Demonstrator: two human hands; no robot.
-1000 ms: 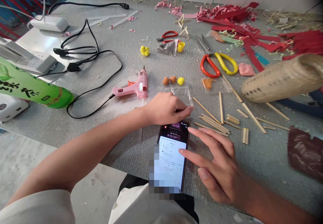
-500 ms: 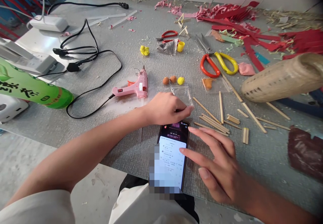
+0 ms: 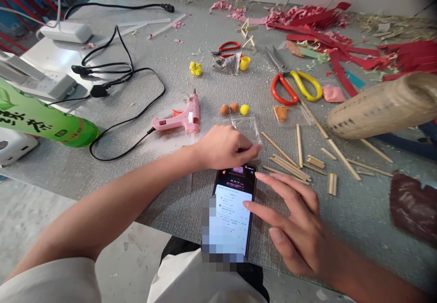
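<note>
A smartphone (image 3: 235, 207) with its screen lit lies at the table's near edge, part of it blurred by a mosaic. My left hand (image 3: 227, 146) rests just beyond the phone's top end, knuckles up and fingers curled under. Whatever those fingers hold, if anything, is hidden. Over the phone's right side, my right hand (image 3: 293, 216) is spread, holding nothing. Its index fingertip is by the upper right corner and the middle fingertip is at the screen's right part. A clear plastic bag (image 3: 247, 128) lies just past my left hand.
A pink glue gun (image 3: 182, 116) lies left of centre, its cord curling leftward. Small clay balls (image 3: 234, 107), scissors (image 3: 287, 87) and several wooden sticks (image 3: 290, 166) lie beyond and right. A green bottle (image 3: 48, 116) is at left, a brown cylinder (image 3: 378, 107) at right, red paper strips (image 3: 327, 34) behind.
</note>
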